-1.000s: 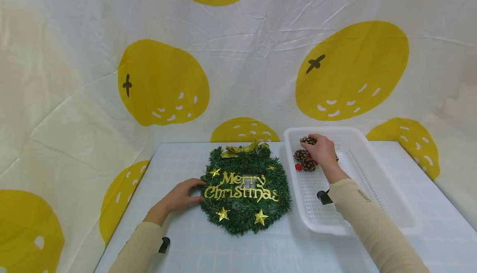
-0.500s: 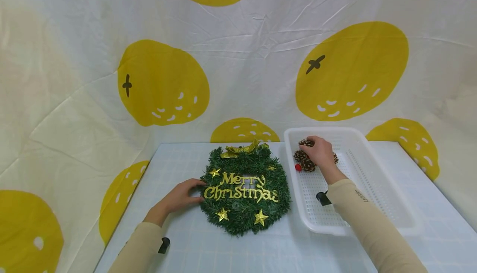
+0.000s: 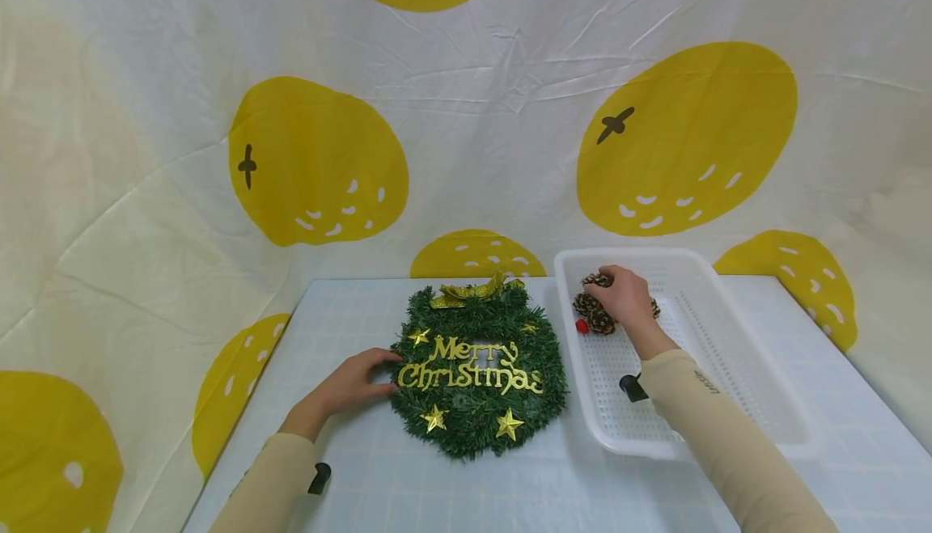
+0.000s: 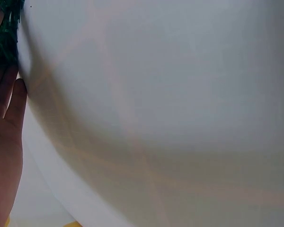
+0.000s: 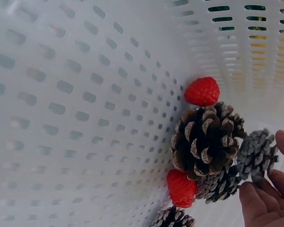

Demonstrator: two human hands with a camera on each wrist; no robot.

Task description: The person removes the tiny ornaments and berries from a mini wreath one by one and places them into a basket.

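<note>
My right hand point(image 3: 624, 297) reaches into a white plastic basket point(image 3: 757, 355) and pinches a pine cone point(image 5: 257, 155) between thumb and fingers. Beside it in the basket lie a larger brown pine cone point(image 5: 206, 142), more cones and red berry-like pieces point(image 5: 202, 91). The held cone point(image 3: 599, 279) is partly covered by the hand in the head view. My left hand point(image 3: 357, 383) rests at the left edge of a green wreath point(image 3: 473, 428) with gold "Merry Christmas" lettering point(image 3: 469, 367). In the left wrist view its fingers point(image 4: 4, 94) are fairly straight and touch the wreath's needles point(image 4: 4, 42).
Gold stars point(image 3: 510, 425) and a gold bow point(image 3: 466, 293) decorate the wreath, which lies flat on a pale checked tablecloth point(image 3: 466, 497). Directly right of it stands the basket. Behind the table hangs a white cloth point(image 3: 495, 145) printed with yellow fruit.
My right hand has shifted slightly down toward me with the pine cone, then stayed nearly still. The left hand and the wreath have not visibly moved.
</note>
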